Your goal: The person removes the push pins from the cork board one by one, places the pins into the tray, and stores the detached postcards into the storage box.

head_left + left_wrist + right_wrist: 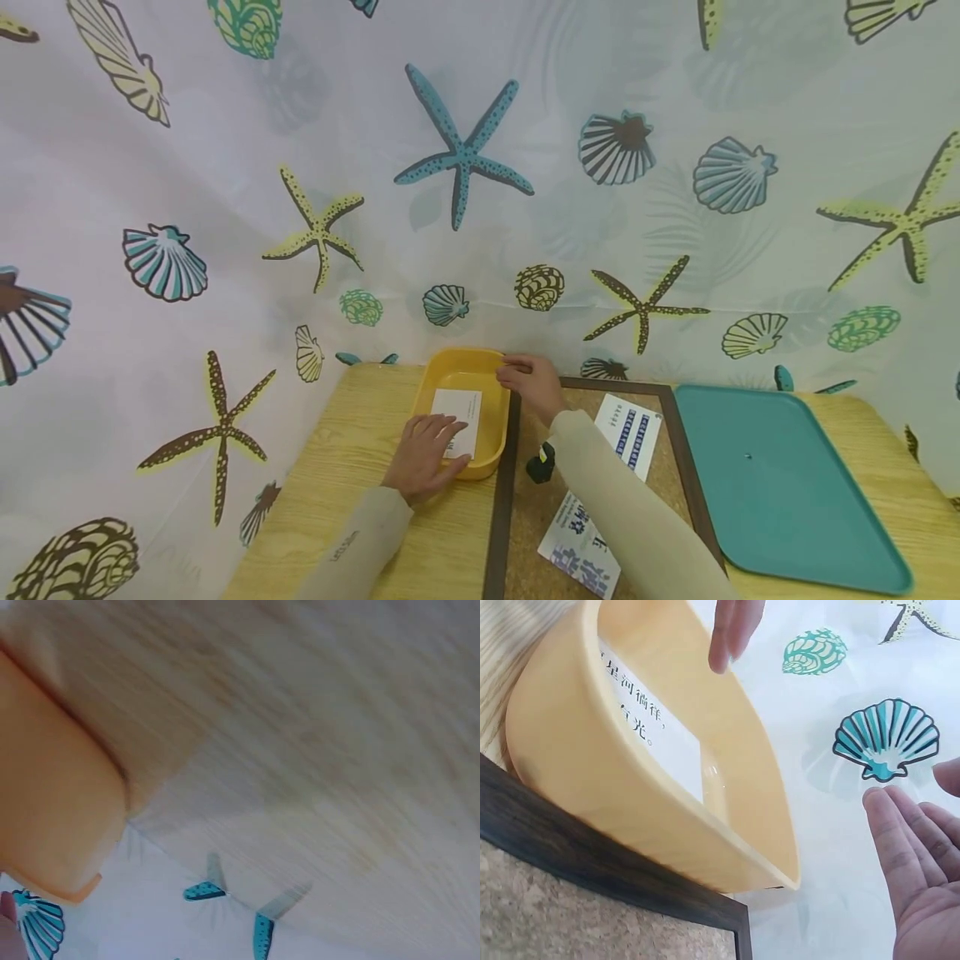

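Note:
A yellow plastic bin [495,417] stands on the wooden table near the back curtain. Inside it lies a white card [459,404] with printed characters, also visible in the right wrist view. My left hand [427,458] reaches over the bin's near left side, its fingers over the lower part of the card. At the far right rim is my right hand [534,385]; in the right wrist view its fingers [904,847] are extended, with nothing between them and the thumb. The left wrist view shows only the bin's outer wall [60,780], the tabletop and some curtain.
A dark-framed cork board [525,525] lies right of the bin, carrying printed cards [637,433] partly covered by my right sleeve. A small black item [540,467] shows beside that sleeve. Farther right lies a teal tray [780,483]. The shell-patterned curtain [480,275] closes the back.

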`<move>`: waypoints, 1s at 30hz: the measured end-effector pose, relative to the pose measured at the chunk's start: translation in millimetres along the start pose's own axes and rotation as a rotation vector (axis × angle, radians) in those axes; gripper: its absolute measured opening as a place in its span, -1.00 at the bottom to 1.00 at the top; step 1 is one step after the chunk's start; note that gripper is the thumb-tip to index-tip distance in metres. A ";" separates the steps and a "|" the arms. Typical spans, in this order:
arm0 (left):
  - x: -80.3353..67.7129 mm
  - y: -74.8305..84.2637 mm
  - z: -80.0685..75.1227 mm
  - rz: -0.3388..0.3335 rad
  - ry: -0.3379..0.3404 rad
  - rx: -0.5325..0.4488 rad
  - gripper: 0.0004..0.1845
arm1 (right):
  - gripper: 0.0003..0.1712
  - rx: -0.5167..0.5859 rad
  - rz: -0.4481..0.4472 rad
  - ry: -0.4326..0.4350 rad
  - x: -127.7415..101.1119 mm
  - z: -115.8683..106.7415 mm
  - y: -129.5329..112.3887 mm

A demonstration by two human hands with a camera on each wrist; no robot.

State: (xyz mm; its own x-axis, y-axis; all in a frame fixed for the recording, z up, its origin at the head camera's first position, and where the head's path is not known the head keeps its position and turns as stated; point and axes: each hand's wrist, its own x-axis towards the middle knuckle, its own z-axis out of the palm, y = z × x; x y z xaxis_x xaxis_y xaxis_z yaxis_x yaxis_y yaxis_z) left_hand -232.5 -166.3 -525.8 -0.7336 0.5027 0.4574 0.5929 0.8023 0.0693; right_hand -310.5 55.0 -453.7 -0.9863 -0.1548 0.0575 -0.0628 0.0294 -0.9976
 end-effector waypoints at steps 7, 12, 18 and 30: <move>21.5 26.0 -12.2 -0.008 -0.030 -0.001 -0.43 | -0.60 -0.028 -0.055 0.022 -8.6 -13.3 -3.1; 30.4 38.8 -15.7 0.028 -0.004 -0.018 -0.44 | -0.61 -0.031 -0.082 0.027 -14.4 -21.4 -4.0; 34.9 47.1 -14.6 0.062 0.052 0.026 -0.41 | -0.60 -0.100 -0.100 0.055 -21.7 -33.3 -2.7; 44.6 62.3 -11.8 0.068 0.072 0.032 -0.45 | -0.58 -0.197 -0.106 0.085 -39.9 -55.2 0.4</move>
State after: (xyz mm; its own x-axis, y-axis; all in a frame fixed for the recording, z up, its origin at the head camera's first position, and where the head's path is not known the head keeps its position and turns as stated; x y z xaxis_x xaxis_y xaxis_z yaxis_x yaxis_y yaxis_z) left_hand -224.3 -97.7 -490.6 -0.6652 0.5330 0.5230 0.6290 0.7773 0.0079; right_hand -279.6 115.7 -454.2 -0.9814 -0.0840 0.1726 -0.1868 0.2112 -0.9594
